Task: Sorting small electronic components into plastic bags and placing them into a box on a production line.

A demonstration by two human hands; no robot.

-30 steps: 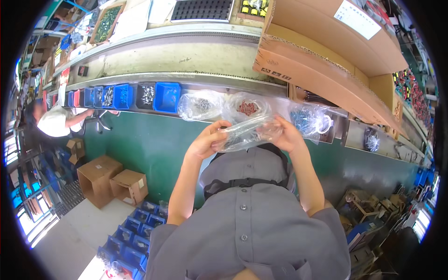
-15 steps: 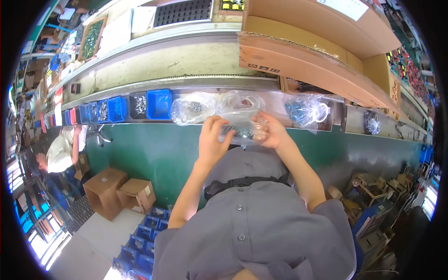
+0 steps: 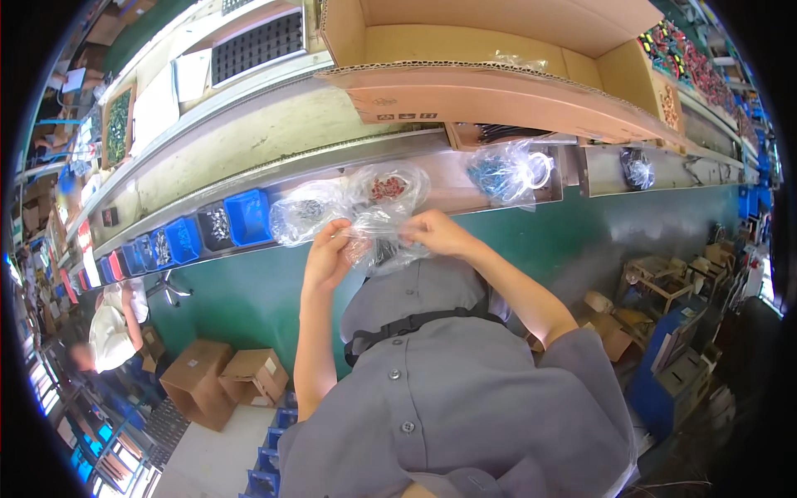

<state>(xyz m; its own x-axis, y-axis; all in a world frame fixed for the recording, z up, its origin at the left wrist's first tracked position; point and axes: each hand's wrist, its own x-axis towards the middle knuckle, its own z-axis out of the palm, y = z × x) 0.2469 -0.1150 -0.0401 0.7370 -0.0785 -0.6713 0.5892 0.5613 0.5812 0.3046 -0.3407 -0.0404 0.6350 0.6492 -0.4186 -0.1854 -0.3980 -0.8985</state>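
Note:
Between my hands, in front of my waist, hangs a clear plastic bag [image 3: 383,251] with small dark parts in its bottom. My left hand [image 3: 330,256] is closed on the bag's left edge. Pinched fingers of my right hand [image 3: 434,233] hold its upper right side. Just beyond, on the bench ledge, lie an open clear bag of small red parts [image 3: 388,188] and another clear bag of small grey metal parts [image 3: 309,213]. The exact kind of these parts is too small to tell.
A large open cardboard box [image 3: 506,95] stands on the bench beyond my hands. Blue bins [image 3: 246,217] line the ledge at left. Rightward lie a clear bag of blue parts [image 3: 501,174] and a smaller bag [image 3: 638,169]. A person [image 3: 114,332] is at far left.
My view has turned, so the bench slants differently. My hands have shifted along the bag; its dark contents hang lower. The red parts in the bag beyond are more visible.

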